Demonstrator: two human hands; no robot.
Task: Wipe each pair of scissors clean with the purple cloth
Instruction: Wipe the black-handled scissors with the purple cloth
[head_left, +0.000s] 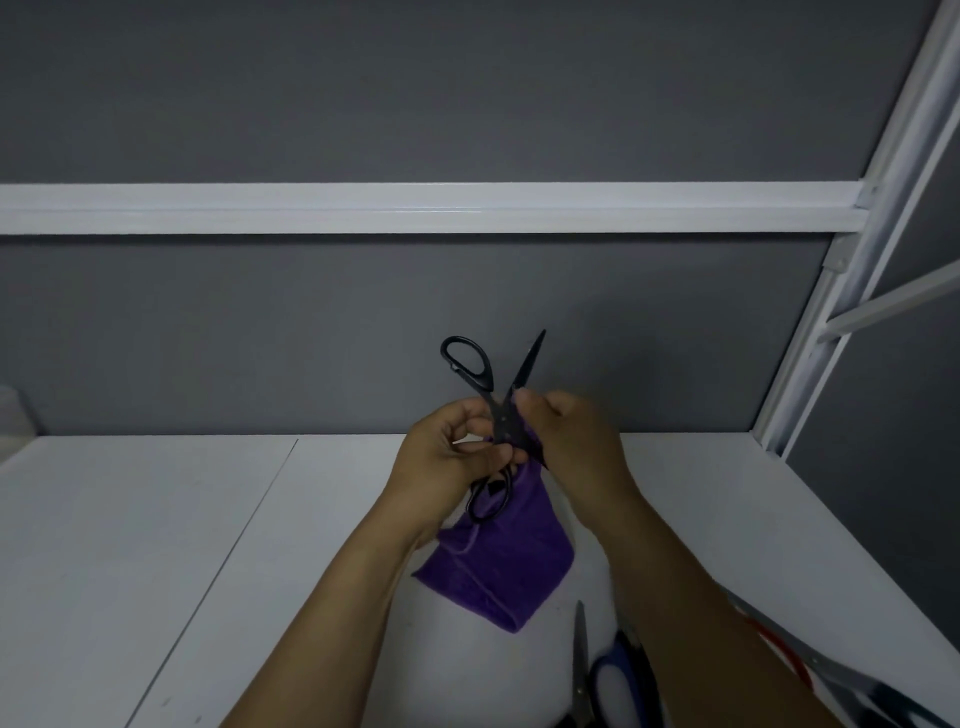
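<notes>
Blue-handled scissors (608, 673) and a red-handled pair (795, 657) lie nearest on the white bench (156, 519), while above it the left hand (452, 457) curls its fingers round the opened black scissors (501, 410) (one loop upward) and the right hand (571, 436) pinches the hanging purple cloth (498, 561) around one blade.

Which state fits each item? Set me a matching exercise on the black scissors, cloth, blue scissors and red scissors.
Things:
1. black scissors
2. cloth
3. blue scissors
4. red scissors

States:
A. lying on the table, to the picture's right of the right forearm
B. lifted off the table, blades apart
C. lying on the table, to the picture's left of the right forearm
D. hanging in the air

Pairs: 1-B; 2-D; 3-C; 4-A
</notes>
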